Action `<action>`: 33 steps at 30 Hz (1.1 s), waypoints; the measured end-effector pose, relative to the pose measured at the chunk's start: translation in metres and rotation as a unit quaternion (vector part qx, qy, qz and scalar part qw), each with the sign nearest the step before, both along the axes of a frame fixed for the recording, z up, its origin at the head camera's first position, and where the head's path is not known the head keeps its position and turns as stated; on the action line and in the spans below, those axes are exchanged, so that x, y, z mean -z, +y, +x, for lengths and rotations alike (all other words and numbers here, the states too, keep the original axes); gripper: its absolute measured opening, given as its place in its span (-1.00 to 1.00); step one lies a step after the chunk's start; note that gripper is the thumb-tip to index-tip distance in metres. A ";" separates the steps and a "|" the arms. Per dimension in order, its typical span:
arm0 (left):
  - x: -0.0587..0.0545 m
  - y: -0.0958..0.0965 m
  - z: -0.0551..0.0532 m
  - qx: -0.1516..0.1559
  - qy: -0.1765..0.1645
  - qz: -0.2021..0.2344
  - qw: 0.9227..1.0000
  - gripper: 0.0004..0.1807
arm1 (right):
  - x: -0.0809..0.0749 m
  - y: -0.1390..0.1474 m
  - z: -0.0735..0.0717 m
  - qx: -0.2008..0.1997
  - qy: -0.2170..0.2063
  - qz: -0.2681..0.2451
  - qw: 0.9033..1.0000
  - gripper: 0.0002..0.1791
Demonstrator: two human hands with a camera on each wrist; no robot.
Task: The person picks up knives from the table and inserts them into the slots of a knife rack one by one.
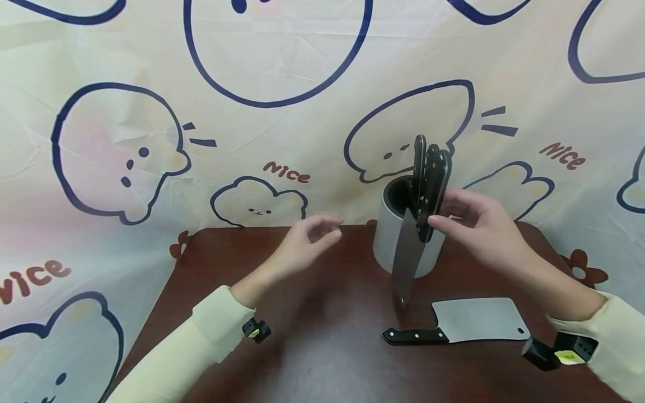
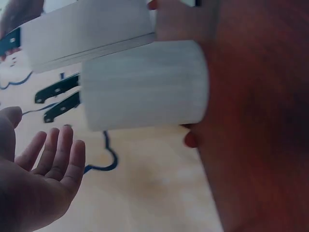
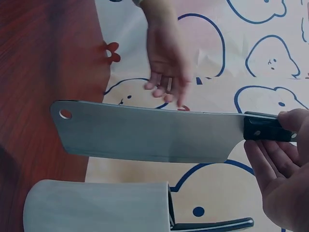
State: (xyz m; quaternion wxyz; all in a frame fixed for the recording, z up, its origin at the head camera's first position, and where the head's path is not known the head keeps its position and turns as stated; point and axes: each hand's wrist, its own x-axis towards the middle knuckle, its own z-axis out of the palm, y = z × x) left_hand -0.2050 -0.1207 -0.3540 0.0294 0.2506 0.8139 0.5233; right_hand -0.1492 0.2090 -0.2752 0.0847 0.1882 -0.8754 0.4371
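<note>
My right hand (image 1: 476,224) pinches the black riveted handle of a cleaver (image 1: 407,260) between thumb and fingers. Its broad blade points down, in front of the white cylindrical knife holder (image 1: 385,240). In the right wrist view, the cleaver (image 3: 154,133) shows a round hole near the blade's far corner, and the blade is outside the holder (image 3: 96,208). Two black-handled knives (image 2: 58,89) stand in the holder, handles up. My left hand (image 1: 308,240) holds nothing, its fingers loosely bent, to the left of the holder.
A second cleaver (image 1: 478,320) lies flat on the dark brown table (image 1: 332,347), in front of the holder, its black handle pointing left. Behind the table hangs a pale cloth (image 1: 322,140) printed with blue cartoon outlines. Each sleeve carries a small black wrist camera (image 1: 257,330).
</note>
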 end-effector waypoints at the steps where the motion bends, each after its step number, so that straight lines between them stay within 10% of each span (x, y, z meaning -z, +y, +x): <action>1: 0.004 0.001 0.001 0.005 -0.004 -0.003 1.000 -0.66 | 0.000 0.002 0.001 -0.001 0.001 0.002 1.000 -0.58; 15: 0.069 0.032 0.025 0.115 -0.018 -0.037 0.993 -0.59 | 0.001 0.040 0.019 0.064 -0.016 -0.004 0.998 -0.65; 33: 0.130 0.081 0.051 0.177 0.002 -0.100 0.979 -0.45 | -0.016 0.083 0.027 0.126 0.043 -0.040 0.990 -0.64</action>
